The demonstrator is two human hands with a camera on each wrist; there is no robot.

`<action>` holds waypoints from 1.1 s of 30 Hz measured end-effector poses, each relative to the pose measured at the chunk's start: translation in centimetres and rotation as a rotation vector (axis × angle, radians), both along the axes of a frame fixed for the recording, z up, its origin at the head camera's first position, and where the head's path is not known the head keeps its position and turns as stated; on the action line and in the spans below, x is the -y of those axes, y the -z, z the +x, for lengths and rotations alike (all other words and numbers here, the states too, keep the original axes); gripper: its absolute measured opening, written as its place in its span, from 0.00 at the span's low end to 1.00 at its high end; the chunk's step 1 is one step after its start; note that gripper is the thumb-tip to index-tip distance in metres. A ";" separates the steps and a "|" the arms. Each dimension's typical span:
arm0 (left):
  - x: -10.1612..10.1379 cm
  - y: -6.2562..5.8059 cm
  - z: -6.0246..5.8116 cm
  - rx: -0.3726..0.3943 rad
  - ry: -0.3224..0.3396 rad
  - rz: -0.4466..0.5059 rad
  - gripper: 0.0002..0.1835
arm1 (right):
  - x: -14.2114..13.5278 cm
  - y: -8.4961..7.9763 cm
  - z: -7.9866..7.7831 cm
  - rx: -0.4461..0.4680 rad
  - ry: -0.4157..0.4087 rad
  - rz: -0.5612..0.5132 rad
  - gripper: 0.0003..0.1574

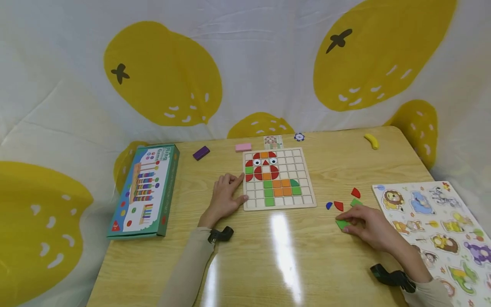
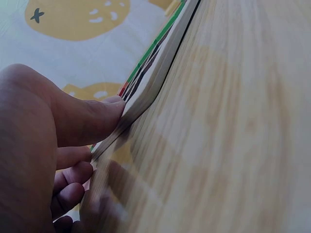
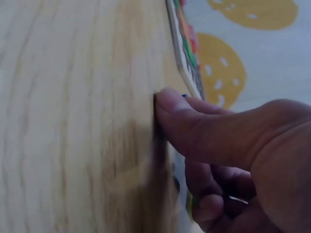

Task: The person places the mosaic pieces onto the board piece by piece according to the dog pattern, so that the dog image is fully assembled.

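Observation:
A wooden grid board (image 1: 308,194) carries a figure of red, orange, green and white pieces. My left hand (image 1: 224,198) rests at its left side, index finger and thumb touching the edge a little apart; in the left wrist view the thumb (image 2: 92,119) lies against the board's edge. To the right of the board, my right hand (image 1: 368,226) pinches a green piece (image 1: 341,224) between thumb and fingers, low over the table. Near those fingers lie a blue quarter piece (image 1: 329,205), red quarter pieces (image 1: 339,206) and another green piece (image 1: 355,202).
A boxed ring game (image 1: 143,192) lies at the left. Behind the board are a purple block (image 1: 201,153), a pink block (image 1: 243,147), a picture card (image 1: 273,142) and a round chip (image 1: 299,137). A toy banana (image 1: 371,141) and an animal puzzle board (image 1: 420,221) are at right.

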State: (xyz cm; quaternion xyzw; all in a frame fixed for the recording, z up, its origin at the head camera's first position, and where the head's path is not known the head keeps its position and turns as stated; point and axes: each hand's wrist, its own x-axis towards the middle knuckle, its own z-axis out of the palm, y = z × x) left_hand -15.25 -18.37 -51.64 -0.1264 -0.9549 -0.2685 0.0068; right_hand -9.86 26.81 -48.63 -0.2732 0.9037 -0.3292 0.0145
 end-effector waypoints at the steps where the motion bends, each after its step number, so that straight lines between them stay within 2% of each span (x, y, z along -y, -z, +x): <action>1: 0.0 0.0 0.0 -0.002 -0.001 0.000 0.41 | 0.0 0.1 0.1 -0.005 0.018 0.005 0.20; 5: 0.1 0.1 0.0 0.005 0.002 0.006 0.41 | 0.3 0.0 -0.4 -0.001 0.071 0.035 0.18; 8: 0.1 0.1 0.0 0.007 0.004 0.017 0.41 | 1.0 -0.2 -1.2 0.002 0.065 0.015 0.16; 10: 0.2 0.2 0.0 0.000 0.001 0.017 0.40 | 1.8 -0.3 -2.1 0.017 0.053 -0.039 0.12; 12: 0.2 0.2 0.0 -0.005 -0.001 0.012 0.40 | 2.9 -0.3 -3.0 0.079 0.041 -0.122 0.11; 17: 0.2 0.3 -0.1 -0.005 0.005 0.005 0.41 | 6.1 0.2 -5.4 0.223 0.086 -0.295 0.15; 20: 0.1 0.5 -0.2 -0.006 0.006 0.000 0.41 | 7.6 0.7 -6.2 0.197 0.100 -0.280 0.18; 26: -0.1 0.3 -0.1 -0.018 0.007 -0.009 0.41 | 9.0 1.3 -6.5 0.096 0.048 -0.179 0.21; 33: 0.1 0.0 0.0 -0.009 0.000 -0.013 0.41 | 9.6 1.2 -6.6 0.066 0.045 -0.133 0.17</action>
